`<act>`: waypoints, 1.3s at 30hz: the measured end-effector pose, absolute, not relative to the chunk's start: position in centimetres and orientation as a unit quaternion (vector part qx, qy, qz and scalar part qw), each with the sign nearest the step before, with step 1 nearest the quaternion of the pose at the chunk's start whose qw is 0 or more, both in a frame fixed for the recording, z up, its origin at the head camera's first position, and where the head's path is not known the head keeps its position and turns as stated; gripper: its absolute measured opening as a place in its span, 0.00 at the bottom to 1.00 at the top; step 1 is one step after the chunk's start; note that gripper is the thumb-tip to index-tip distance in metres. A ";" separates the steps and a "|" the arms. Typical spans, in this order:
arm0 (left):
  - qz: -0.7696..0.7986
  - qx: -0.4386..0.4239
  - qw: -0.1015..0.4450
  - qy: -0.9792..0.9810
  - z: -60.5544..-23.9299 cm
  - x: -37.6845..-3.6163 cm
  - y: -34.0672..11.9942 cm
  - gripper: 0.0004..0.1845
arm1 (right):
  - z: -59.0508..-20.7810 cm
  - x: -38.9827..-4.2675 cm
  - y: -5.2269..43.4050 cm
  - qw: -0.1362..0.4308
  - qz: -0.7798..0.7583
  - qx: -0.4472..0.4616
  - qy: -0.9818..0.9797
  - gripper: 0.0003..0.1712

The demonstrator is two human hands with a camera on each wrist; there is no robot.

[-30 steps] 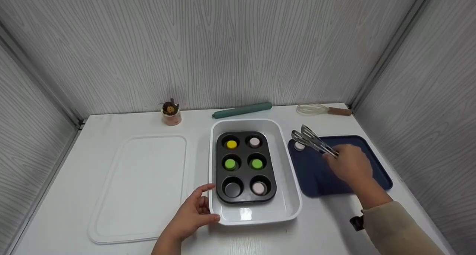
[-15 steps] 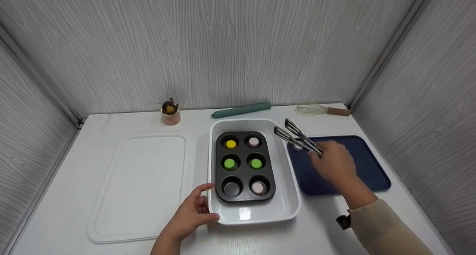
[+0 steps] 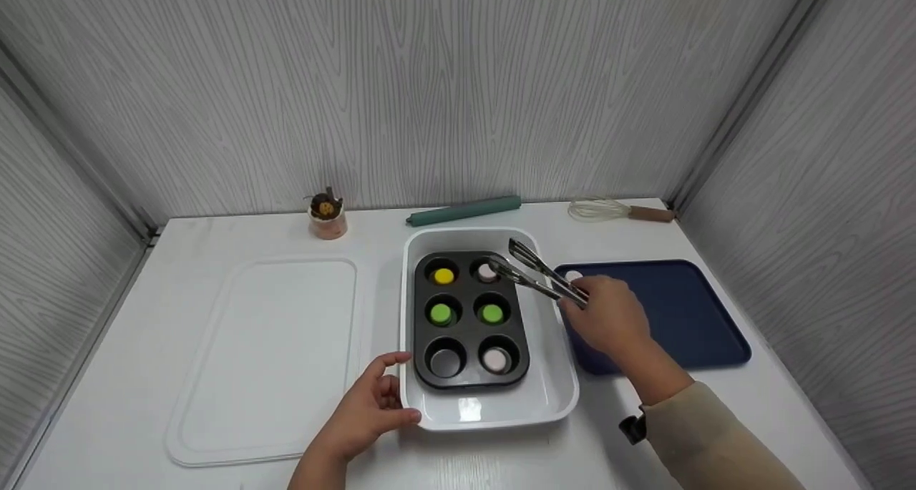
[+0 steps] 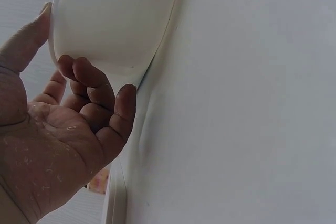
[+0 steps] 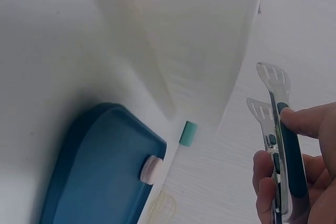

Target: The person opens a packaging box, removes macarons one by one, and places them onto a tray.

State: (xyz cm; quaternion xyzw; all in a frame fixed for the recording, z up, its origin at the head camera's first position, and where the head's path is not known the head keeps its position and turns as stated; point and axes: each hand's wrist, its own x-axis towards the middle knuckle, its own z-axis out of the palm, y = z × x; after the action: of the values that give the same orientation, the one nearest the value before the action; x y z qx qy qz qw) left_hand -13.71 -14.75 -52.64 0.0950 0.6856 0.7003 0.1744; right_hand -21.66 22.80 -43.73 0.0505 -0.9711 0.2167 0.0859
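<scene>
My right hand grips metal tongs with dark green handle pads, plain in the right wrist view. The tong tips stand apart with nothing between them, over the upper right of a dark muffin tin. That tin lies inside a white bin. Its cups hold a yellow macaron, green macarons and pale pink macarons; the near left cup is bare. With thumb and bent fingers, my left hand holds the bin's near left side; the left wrist view shows them against its wall.
A navy tray at right bears another pale pink macaron in its far left corner. A white lid lies at left. Along the back are a small pot, a green rolling pin and a whisk.
My right hand has carried the tongs leftward from above the navy tray to over the muffin tin, tips still apart. The left hand stays at the bin.
</scene>
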 end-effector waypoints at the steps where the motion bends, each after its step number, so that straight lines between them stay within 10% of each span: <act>1: 0.700 0.094 0.173 0.687 -52.6 -13.7 -14.8 0.50 | -43.7 -21.7 22.5 0.086 0.213 0.053 -0.972 0.11; 39: 0.700 0.099 0.165 0.688 -52.7 -13.5 -14.9 0.64 | -44.5 -20.7 15.2 0.012 0.175 0.110 -0.978 0.10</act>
State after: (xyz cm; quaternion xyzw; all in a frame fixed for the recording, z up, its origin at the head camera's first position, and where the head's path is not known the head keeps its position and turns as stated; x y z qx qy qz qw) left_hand -13.49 -14.86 -52.71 0.0992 0.6880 0.6997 0.1649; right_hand -20.72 15.24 -44.49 0.1102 -0.9784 0.1747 0.0117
